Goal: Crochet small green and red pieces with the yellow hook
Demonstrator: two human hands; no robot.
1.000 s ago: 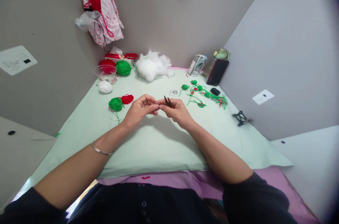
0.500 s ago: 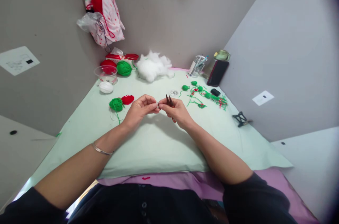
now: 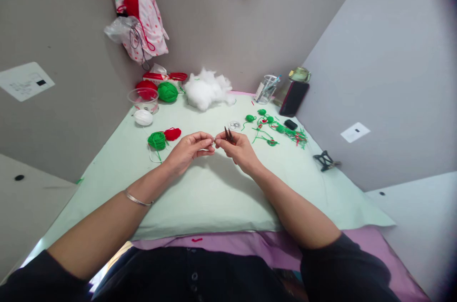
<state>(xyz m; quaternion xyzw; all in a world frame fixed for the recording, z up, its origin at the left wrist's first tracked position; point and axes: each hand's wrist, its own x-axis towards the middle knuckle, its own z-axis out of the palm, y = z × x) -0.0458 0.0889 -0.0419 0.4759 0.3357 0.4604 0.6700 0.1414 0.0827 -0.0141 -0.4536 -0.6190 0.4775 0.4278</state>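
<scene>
My left hand [image 3: 187,151] and my right hand [image 3: 241,151] meet fingertip to fingertip above the middle of the table. Between the pinched fingers is a tiny pale thing [image 3: 213,141], too small to make out. A pair of small scissors [image 3: 229,135] is tucked in my right hand, its dark blades pointing up and away; the handles are mostly hidden by the palm. Left of my left hand lie a green yarn ball [image 3: 156,140] and a red yarn bundle [image 3: 173,133]. Beyond my right hand are small green crocheted pieces [image 3: 250,118] with loose thread ends.
White stuffing [image 3: 207,90] sits at the back. At back left are a clear plastic tub [image 3: 143,101], a larger green yarn ball [image 3: 167,92] and a white yarn ball [image 3: 143,117]. A pen cup [image 3: 266,90], a phone [image 3: 294,99] and a black stand [image 3: 325,161] are on the right.
Both hands have shifted very slightly while still pinching together. The scissors have sunk a little deeper into my right hand, with less of the handles showing.
</scene>
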